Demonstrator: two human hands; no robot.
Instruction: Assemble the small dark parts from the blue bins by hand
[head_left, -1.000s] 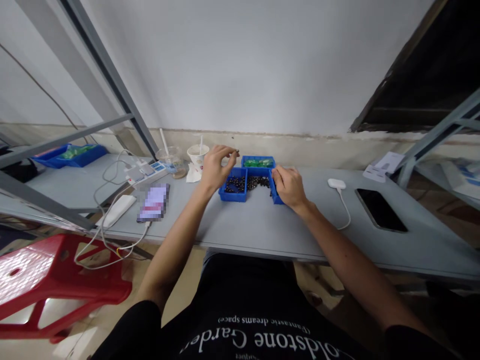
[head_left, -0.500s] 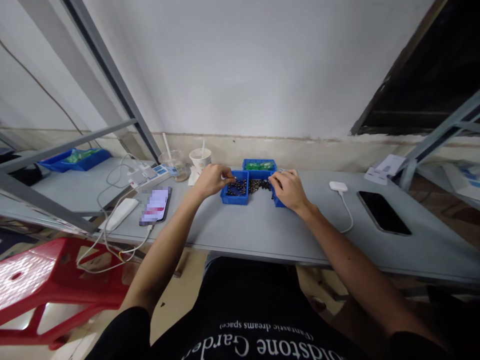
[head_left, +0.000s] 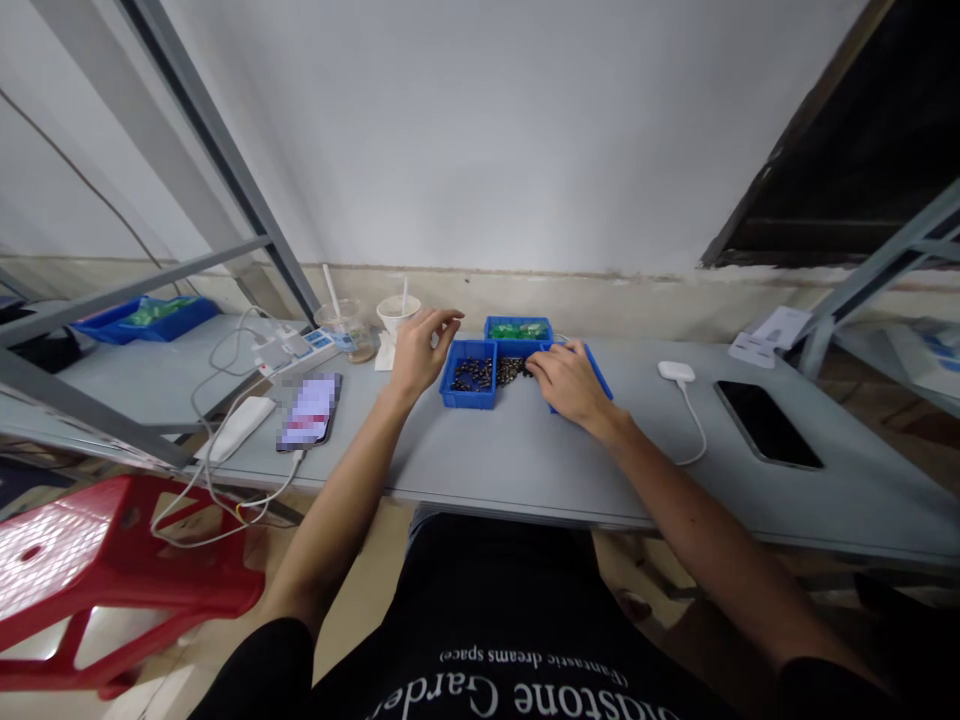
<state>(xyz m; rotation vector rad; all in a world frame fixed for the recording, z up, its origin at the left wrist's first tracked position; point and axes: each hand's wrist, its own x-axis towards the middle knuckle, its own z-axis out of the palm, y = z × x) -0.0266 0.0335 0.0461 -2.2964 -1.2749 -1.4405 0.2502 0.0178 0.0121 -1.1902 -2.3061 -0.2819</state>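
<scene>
The left hand (head_left: 420,350) is raised above the bench (head_left: 487,460), just beside the left blue bin (head_left: 469,400). Its fingers are bent forward, with the thumb below them; whether a small piece is gripped between the tips cannot be told. The right hand (head_left: 566,382) is positioned over the right blue bin (head_left: 600,374), palm down, covering most of it. The fingers of this hand are bent and point toward the loose dark pieces (head_left: 512,371); the tips are at the near edge of the pile, and whether they grip a piece cannot be told.

The loose dark pieces lie between the left and right bins, in front of the rear blue bin (head_left: 517,320). Further small dark pieces (head_left: 472,376) are in the left blue bin. The rear blue bin contains green packets (head_left: 520,331).

To the left of the left hand stand a paper cup (head_left: 391,316) and a clear cup (head_left: 351,340), each fitted with a straw. A power strip (head_left: 300,354) and a lit phone (head_left: 309,408) lie farther left. To the right of the bins lie a white case (head_left: 676,371), connected to a cable, and a dark phone (head_left: 769,424).
</scene>
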